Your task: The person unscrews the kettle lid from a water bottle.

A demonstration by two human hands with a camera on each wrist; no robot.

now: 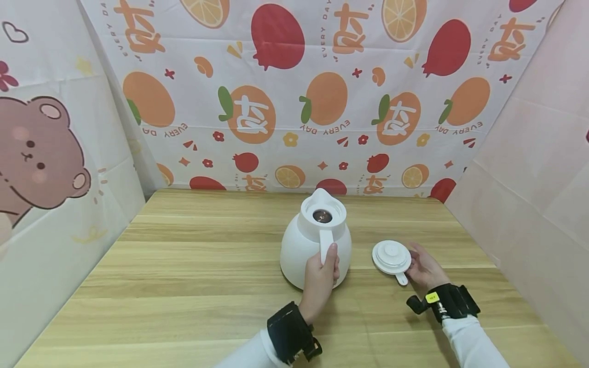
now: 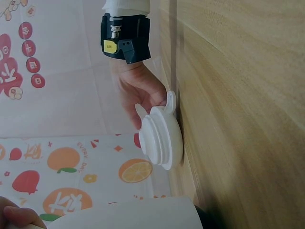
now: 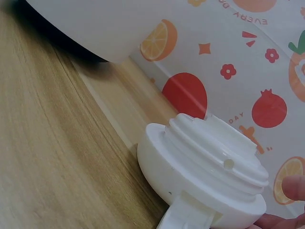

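Observation:
A white thermos jug (image 1: 292, 250) stands upright on the table, its round mouth uncovered and its spout facing away. My left hand (image 1: 318, 278) grips the jug's handle (image 1: 325, 243), thumb lying along its top. To the right, the jug's white lid (image 1: 391, 257) lies upside down on the wood, stepped threaded side up, its tab towards me. My right hand (image 1: 425, 268) is at the lid's right edge with fingers loosely bent. In the right wrist view its thumb (image 3: 294, 187) stands apart from the lid (image 3: 205, 167), while another finger is right at the lid's underside.
The wooden table (image 1: 184, 276) extends on both sides of the jug. A fruit-printed cloth (image 1: 285, 138) hangs along the back edge. Pale cloths enclose the left side, with a printed bear (image 1: 41, 153), and the right side (image 1: 529, 168). Both wrists wear black camera straps (image 1: 291, 332).

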